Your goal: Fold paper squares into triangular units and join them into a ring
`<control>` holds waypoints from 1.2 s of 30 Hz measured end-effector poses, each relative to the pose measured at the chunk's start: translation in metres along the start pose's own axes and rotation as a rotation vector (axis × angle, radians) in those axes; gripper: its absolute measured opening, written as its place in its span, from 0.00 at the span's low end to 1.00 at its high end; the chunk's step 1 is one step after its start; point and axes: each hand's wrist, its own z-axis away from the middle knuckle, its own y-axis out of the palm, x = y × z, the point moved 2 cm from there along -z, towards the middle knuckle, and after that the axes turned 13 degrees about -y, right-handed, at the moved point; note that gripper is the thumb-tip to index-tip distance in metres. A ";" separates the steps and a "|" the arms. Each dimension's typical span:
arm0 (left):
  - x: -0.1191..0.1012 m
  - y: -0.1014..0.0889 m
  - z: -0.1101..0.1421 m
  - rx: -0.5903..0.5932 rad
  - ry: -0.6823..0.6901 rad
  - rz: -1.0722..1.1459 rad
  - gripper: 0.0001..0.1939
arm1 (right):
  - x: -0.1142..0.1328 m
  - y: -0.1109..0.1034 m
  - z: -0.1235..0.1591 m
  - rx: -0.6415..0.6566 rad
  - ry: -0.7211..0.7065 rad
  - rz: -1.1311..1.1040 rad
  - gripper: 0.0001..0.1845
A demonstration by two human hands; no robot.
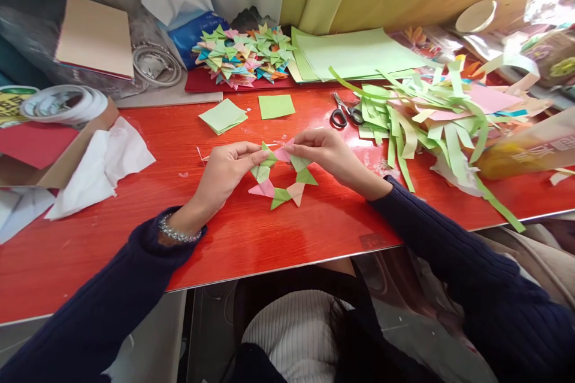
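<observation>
Paper ring [281, 196] bridges both pinching hands [229, 170] [330, 152].

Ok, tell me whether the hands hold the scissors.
No, the scissors lie on the table; the left hand and right hand hold the paper ring.

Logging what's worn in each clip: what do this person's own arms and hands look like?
The left hand and right hand are ungloved. Both arms wear long, dark navy knit sleeves, with ribbed lines visible on the right one. A silvery bracelet is worn on the left; none shows on the right.
</observation>
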 end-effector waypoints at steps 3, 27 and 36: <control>0.002 0.002 0.002 0.008 0.000 -0.026 0.07 | 0.001 0.002 0.001 0.021 -0.052 0.044 0.14; 0.005 0.003 0.001 0.009 0.002 -0.034 0.05 | 0.006 0.006 0.001 0.101 -0.004 -0.039 0.11; 0.004 0.004 -0.001 0.035 -0.022 0.046 0.11 | 0.006 0.006 0.000 0.079 0.078 -0.089 0.15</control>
